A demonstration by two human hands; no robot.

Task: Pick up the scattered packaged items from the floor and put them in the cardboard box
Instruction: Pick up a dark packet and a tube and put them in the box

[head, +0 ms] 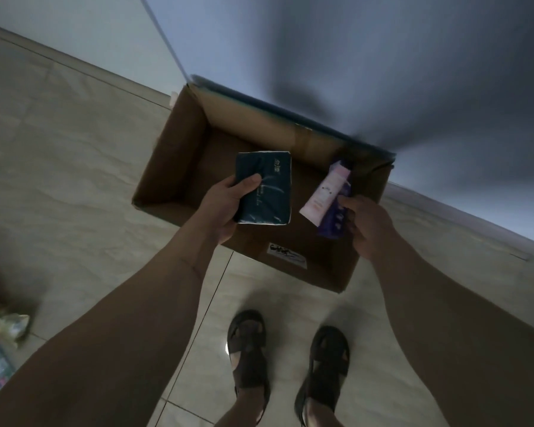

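An open cardboard box stands on the tiled floor against the wall, and its inside looks bare. My left hand grips a flat dark teal packet over the middle of the box. My right hand pinches a pink-and-purple packet over the box's right side, tilted with its upper end toward the far corner. Both packets hang above the box opening.
Several loose packaged items lie on the floor at the far left edge. My two sandalled feet stand just in front of the box. A wall runs behind the box, with a corner edge at the upper middle.
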